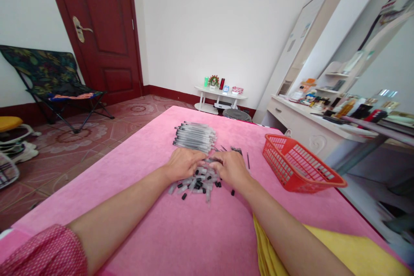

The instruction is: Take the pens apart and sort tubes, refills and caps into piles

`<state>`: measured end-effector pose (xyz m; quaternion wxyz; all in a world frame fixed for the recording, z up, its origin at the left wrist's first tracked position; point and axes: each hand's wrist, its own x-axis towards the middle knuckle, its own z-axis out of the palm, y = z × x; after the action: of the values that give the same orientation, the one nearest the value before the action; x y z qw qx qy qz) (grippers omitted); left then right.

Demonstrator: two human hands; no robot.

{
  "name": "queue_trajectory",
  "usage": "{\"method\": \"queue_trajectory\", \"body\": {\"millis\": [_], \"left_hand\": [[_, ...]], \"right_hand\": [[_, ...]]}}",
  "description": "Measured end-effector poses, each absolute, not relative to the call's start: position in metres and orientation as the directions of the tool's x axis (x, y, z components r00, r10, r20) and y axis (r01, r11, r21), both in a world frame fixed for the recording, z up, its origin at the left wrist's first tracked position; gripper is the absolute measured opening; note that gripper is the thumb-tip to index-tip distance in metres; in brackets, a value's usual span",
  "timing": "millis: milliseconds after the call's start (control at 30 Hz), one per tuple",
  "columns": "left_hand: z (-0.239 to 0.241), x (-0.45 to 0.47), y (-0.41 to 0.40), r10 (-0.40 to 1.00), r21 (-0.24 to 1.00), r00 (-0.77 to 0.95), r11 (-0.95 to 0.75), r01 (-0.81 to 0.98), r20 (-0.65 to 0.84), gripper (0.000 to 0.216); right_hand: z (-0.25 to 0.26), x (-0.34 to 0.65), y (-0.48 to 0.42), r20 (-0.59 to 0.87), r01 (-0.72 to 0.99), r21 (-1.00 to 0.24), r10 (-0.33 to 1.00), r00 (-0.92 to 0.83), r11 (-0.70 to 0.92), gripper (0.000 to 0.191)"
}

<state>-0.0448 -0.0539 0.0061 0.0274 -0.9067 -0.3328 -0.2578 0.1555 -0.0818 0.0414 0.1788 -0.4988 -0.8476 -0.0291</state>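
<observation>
My left hand (185,164) and my right hand (231,167) meet over the pink cloth, fingertips almost together. The fingers of both are bent and pressed in around something small between them, too hidden to make out. Below them spreads a heap of pen caps (200,177), clear ones mixed with small black pieces. Just beyond my left hand lies a stack of clear pen barrels (194,137) with dark ends, side by side. Thin dark pen refills (237,151) lie behind my right hand, partly covered by it.
A red plastic basket (291,177) stands at the right of the pink-covered table (145,215). Yellow cloth (343,246) lies under my right forearm. A dressing table (304,120) with bottles adjoins on the right; a folding chair (61,73) stands at the left.
</observation>
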Motion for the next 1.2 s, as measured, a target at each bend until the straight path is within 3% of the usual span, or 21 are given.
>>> {"method": "queue_trajectory", "body": {"millis": [67,133,267,333,500,700,900,1200], "left_hand": [[0.003,-0.049,-0.049,0.644,0.217,0.597,-0.745,0.631,0.478,0.032],[-0.001,-0.055,-0.042,0.704,0.362,0.505,-0.699,0.617,0.499,0.037],[-0.005,-0.064,-0.027,0.797,0.729,0.176,-0.601,0.327,0.578,0.032],[-0.005,-0.063,-0.023,0.815,0.807,0.058,-0.579,0.115,0.577,0.023],[0.000,-0.053,-0.025,0.852,0.816,-0.045,-0.514,-0.265,0.522,0.020],[0.002,-0.038,-0.034,0.942,0.739,0.026,-0.245,-0.628,0.334,0.028],[0.000,-0.028,-0.042,0.959,0.731,0.134,-0.097,-0.676,0.250,0.025],[0.002,-0.027,-0.048,0.956,0.765,0.184,-0.057,-0.641,0.226,0.024]], "right_hand": [[0.045,0.161,-0.080,0.400,0.851,-0.078,0.798,-0.450,0.519,0.010],[0.047,0.167,-0.077,0.487,0.851,-0.102,0.772,-0.409,0.515,0.009],[0.042,0.167,-0.071,0.523,0.775,-0.379,0.808,-0.271,0.506,0.010],[0.036,0.159,-0.072,0.455,0.706,-0.467,0.829,-0.325,0.533,0.014],[0.026,0.142,-0.079,0.360,0.625,-0.527,0.817,-0.449,0.576,0.021],[0.022,0.147,-0.071,0.394,0.577,-0.678,0.888,-0.237,0.455,0.016],[0.022,0.147,-0.068,0.244,0.477,-0.809,0.934,-0.259,0.344,0.029],[0.024,0.147,-0.068,0.221,0.385,-0.874,0.948,-0.228,0.297,0.038]]}}
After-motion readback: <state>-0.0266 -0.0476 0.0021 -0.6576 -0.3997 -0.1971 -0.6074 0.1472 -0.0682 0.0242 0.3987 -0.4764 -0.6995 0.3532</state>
